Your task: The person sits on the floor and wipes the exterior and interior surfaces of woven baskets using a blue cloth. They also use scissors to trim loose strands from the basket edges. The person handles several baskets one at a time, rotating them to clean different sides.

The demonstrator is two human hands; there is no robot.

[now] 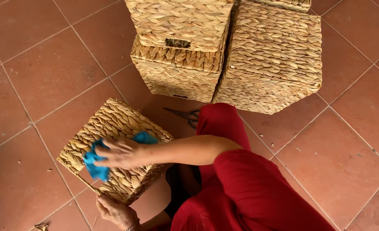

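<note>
Pressing a crumpled blue cloth (96,164) flat-fingered on the square woven straw basket (112,128), right hand (121,153) wipes mid-panel. Left hand (114,210) grips its lower edge; how much is wiped, cannot tell.

Woven straw basket (112,124): rectangular, tan, braided weave, tipped with a flat face upward, lying on the tiled floor (48,72) nearer the viewer than the stacked baskets (223,55). Blue cloth (96,164): crumpled, spread flat upon the basket's upper face.
</note>
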